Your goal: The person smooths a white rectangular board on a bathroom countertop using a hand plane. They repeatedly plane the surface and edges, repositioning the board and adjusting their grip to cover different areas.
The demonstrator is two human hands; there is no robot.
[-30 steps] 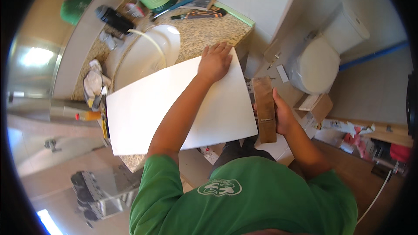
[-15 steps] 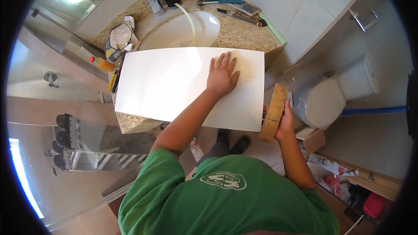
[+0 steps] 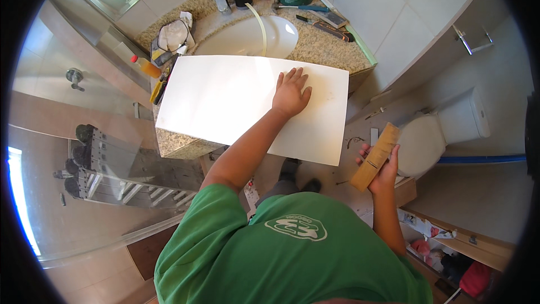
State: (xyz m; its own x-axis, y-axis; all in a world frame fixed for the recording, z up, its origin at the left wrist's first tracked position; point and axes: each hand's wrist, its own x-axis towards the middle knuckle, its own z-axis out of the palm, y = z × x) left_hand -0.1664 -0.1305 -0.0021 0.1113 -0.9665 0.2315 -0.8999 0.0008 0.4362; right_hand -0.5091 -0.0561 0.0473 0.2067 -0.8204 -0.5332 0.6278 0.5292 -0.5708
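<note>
Left grip point(image 3: 291, 99) flat on a white rectangular panel point(image 3: 225, 95); right grip point(image 3: 385, 177) closed around a slotted brown wooden block point(image 3: 376, 157).

The left grip, palm down and fingers spread, grasps nothing; the panel lies beneath it, reaching leftward over a speckled brown granite surface point(image 3: 185, 143). Bodyward and right of that grip, the panel's corner projects past the surface above the floor point(image 3: 329, 174): heavy pressure there might tip it, while a light palm might let it slide. The right grip, fingers curled about the block's sides, holds it tilted, apart from the panel. A loose hold could drop it; a careless swing could chip the panel's edge.
</note>
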